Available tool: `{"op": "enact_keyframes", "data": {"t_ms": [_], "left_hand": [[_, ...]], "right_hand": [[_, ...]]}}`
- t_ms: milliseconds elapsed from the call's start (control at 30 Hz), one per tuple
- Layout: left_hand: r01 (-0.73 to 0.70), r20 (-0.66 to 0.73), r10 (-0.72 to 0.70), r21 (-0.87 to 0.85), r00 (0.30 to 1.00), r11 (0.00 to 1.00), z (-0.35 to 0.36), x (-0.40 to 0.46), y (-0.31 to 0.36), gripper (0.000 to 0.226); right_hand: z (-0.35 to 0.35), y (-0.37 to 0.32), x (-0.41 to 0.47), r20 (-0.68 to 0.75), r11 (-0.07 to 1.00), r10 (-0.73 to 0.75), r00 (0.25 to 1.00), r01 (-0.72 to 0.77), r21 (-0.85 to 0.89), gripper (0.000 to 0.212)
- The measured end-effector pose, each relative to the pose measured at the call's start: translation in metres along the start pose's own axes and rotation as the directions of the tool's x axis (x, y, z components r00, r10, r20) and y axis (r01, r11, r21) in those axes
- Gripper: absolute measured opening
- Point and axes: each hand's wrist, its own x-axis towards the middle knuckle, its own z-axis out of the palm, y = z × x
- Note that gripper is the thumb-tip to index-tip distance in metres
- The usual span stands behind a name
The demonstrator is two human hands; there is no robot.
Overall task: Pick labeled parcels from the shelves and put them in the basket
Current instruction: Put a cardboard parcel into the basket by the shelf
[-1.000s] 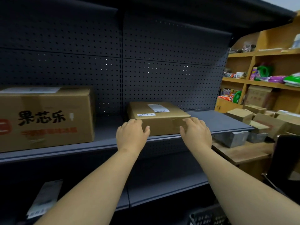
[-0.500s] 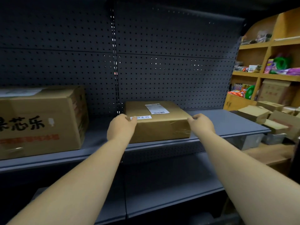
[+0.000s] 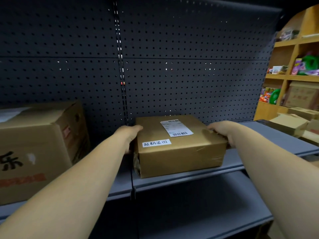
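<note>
A flat brown cardboard parcel (image 3: 179, 149) with a white shipping label and a small handwritten sticker sits on the grey metal shelf (image 3: 189, 178). My left hand (image 3: 128, 133) grips its left side, fingers wrapped down over the edge and mostly hidden behind it. My right hand (image 3: 219, 131) grips its right top edge, fingers curled along the side. The basket is out of view.
A large printed carton (image 3: 38, 149) stands on the same shelf to the left. A dark pegboard wall (image 3: 172, 66) backs the shelf. A lower shelf (image 3: 198, 219) lies below. At the right are wooden shelves (image 3: 293, 75) with goods and several small boxes (image 3: 291, 123).
Both hands moved from the parcel's front edge out to its left and right sides and took hold. The camera came closer to the shelf.
</note>
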Motion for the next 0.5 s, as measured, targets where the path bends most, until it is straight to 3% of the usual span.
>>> {"op": "enact_keyframes", "data": {"t_ms": [233,500], "left_hand": [[0.012,0.021,-0.012,-0.005,1.0,1.0,0.004,0.009,0.004,0.024],[-0.129,-0.068,0.122,-0.123,0.99,0.984,0.011,-0.004,0.006,0.023]], "right_hand": [[-0.003,-0.002,0.01,0.018,1.0,0.004,1.0,-0.003,-0.027,0.025],[-0.014,0.012,-0.002,-0.022,0.977,-0.091,0.996,0.093,0.19,0.025]]}}
